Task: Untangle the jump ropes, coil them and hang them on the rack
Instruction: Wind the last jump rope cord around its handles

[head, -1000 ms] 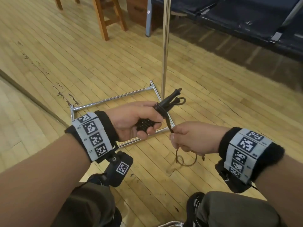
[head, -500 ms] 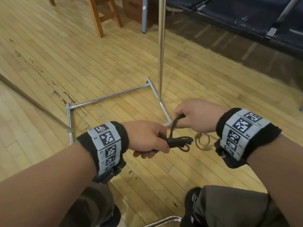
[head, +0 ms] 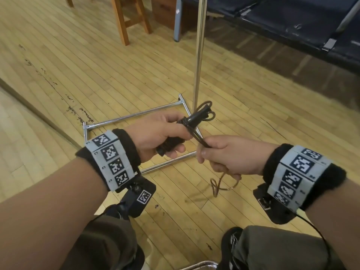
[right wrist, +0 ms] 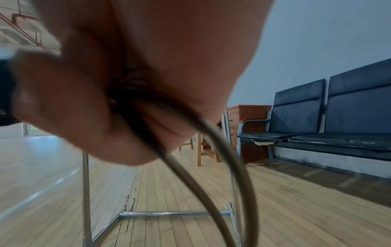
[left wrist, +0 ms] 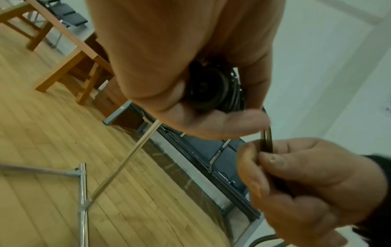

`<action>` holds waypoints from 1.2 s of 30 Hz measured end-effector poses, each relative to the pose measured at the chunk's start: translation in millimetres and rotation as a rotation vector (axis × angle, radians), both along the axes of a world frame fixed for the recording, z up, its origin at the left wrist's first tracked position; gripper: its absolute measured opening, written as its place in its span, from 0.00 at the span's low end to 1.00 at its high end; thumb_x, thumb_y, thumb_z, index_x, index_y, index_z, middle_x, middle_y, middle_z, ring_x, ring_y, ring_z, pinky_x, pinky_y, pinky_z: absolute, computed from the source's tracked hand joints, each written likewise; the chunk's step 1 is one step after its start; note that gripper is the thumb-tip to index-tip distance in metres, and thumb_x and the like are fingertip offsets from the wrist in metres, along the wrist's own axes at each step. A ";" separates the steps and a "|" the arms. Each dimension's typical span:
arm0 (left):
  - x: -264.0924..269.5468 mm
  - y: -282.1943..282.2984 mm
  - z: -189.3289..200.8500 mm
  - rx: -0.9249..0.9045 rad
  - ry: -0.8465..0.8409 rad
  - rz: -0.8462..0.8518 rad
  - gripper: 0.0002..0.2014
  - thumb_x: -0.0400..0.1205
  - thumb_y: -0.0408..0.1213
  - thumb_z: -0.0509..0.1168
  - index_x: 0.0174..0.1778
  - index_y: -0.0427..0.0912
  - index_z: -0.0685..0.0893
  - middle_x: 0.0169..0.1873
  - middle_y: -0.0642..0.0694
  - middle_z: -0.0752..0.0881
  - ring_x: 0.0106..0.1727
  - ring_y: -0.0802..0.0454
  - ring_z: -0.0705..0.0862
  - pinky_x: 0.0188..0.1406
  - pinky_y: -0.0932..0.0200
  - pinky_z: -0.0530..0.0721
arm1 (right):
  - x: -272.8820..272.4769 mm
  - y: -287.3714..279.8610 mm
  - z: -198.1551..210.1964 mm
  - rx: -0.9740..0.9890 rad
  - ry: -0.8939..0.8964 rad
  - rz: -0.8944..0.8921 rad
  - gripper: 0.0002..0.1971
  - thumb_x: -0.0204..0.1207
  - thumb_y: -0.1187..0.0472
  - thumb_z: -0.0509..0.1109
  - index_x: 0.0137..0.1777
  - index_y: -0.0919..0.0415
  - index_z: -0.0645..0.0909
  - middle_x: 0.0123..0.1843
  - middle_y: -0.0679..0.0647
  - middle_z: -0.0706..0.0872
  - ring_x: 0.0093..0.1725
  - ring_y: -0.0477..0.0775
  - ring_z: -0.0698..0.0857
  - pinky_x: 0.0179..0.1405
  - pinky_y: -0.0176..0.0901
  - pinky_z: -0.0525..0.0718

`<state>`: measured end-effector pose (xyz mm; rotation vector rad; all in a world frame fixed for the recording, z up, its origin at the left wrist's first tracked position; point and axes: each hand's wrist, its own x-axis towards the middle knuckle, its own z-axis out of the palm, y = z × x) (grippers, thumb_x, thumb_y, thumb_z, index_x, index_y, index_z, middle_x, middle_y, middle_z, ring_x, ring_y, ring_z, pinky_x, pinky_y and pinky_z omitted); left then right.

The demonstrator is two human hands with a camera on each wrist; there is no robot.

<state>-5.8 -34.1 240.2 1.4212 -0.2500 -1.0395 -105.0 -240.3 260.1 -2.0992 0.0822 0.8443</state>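
Left hand (head: 155, 133) grips the black jump rope handles (head: 194, 119); right hand (head: 229, 156) pinches the cord (head: 198, 137) stretched between them, above the rack (head: 136, 115) base.

Gym or sports hall, worn strip-wood floor (head: 81, 61), dark waiting bench (right wrist: 338, 120)

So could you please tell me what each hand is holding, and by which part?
The left hand grips the jump rope's black handles. The right hand pinches the cord just below the wraps.

Even daylight, wrist views blurry (edges warped w/ fisheye)
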 end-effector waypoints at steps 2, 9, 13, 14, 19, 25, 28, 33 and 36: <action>-4.4 -0.3 0.9 -0.082 0.067 -0.164 0.13 0.75 0.27 0.77 0.54 0.40 0.88 0.38 0.42 0.88 0.29 0.51 0.85 0.19 0.62 0.82 | 0.6 -0.5 -6.2 0.016 0.071 0.044 0.13 0.91 0.48 0.59 0.55 0.52 0.82 0.30 0.48 0.77 0.25 0.46 0.75 0.26 0.43 0.81; -32.7 -18.3 5.3 0.084 -0.087 -0.465 0.08 0.79 0.43 0.80 0.48 0.58 0.88 0.37 0.44 0.88 0.24 0.53 0.80 0.15 0.63 0.75 | 7.3 -8.5 -12.8 -0.181 0.110 0.160 0.04 0.87 0.54 0.68 0.54 0.52 0.83 0.43 0.54 0.90 0.34 0.48 0.88 0.36 0.37 0.86; -41.4 -24.9 2.2 0.413 -0.377 -0.665 0.13 0.80 0.49 0.79 0.54 0.55 0.82 0.34 0.45 0.91 0.28 0.51 0.87 0.25 0.59 0.87 | 15.7 -4.5 2.3 -0.511 -0.129 0.183 0.03 0.84 0.53 0.73 0.48 0.47 0.85 0.37 0.47 0.89 0.31 0.43 0.89 0.28 0.36 0.84; -43.2 -26.4 0.0 0.508 -0.431 -0.686 0.14 0.80 0.51 0.78 0.56 0.55 0.82 0.36 0.44 0.93 0.29 0.51 0.88 0.28 0.57 0.90 | 15.7 0.3 7.2 -0.573 -0.179 0.211 0.05 0.83 0.50 0.74 0.47 0.47 0.85 0.36 0.46 0.88 0.32 0.43 0.88 0.29 0.37 0.83; -42.5 -32.4 -12.5 0.794 -0.619 -0.584 0.06 0.84 0.50 0.71 0.54 0.54 0.86 0.36 0.48 0.92 0.27 0.54 0.90 0.31 0.58 0.93 | 4.7 26.2 30.2 -0.682 -0.327 0.329 0.05 0.82 0.54 0.68 0.45 0.50 0.82 0.37 0.48 0.84 0.35 0.46 0.82 0.28 0.38 0.75; -3.0 -16.3 -8.3 0.464 -0.377 -0.054 0.08 0.83 0.39 0.77 0.55 0.47 0.89 0.38 0.47 0.90 0.30 0.53 0.89 0.26 0.61 0.85 | -5.9 22.7 28.1 -0.361 -0.281 0.038 0.07 0.91 0.53 0.57 0.61 0.47 0.76 0.40 0.48 0.86 0.33 0.45 0.86 0.25 0.40 0.86; -3.2 -11.3 -4.2 0.202 -0.180 -0.096 0.12 0.80 0.30 0.78 0.58 0.40 0.89 0.38 0.44 0.88 0.31 0.50 0.85 0.22 0.61 0.82 | -6.3 16.0 16.9 -0.185 -0.157 -0.005 0.09 0.91 0.49 0.57 0.56 0.44 0.79 0.34 0.50 0.88 0.28 0.46 0.86 0.36 0.49 0.91; -8.0 -8.4 0.6 0.036 -0.105 -0.283 0.12 0.76 0.34 0.79 0.53 0.46 0.87 0.32 0.42 0.86 0.24 0.51 0.79 0.15 0.64 0.75 | 0.3 3.1 4.0 -0.084 -0.002 0.030 0.16 0.91 0.47 0.59 0.54 0.54 0.86 0.41 0.52 0.94 0.43 0.49 0.92 0.52 0.47 0.85; -15.0 -11.5 9.2 0.111 -0.195 -0.398 0.11 0.75 0.55 0.80 0.45 0.56 0.89 0.31 0.43 0.84 0.24 0.51 0.79 0.17 0.62 0.76 | 5.9 -6.5 2.7 -0.290 -0.047 0.143 0.12 0.90 0.48 0.62 0.51 0.47 0.84 0.44 0.49 0.92 0.47 0.44 0.89 0.47 0.38 0.80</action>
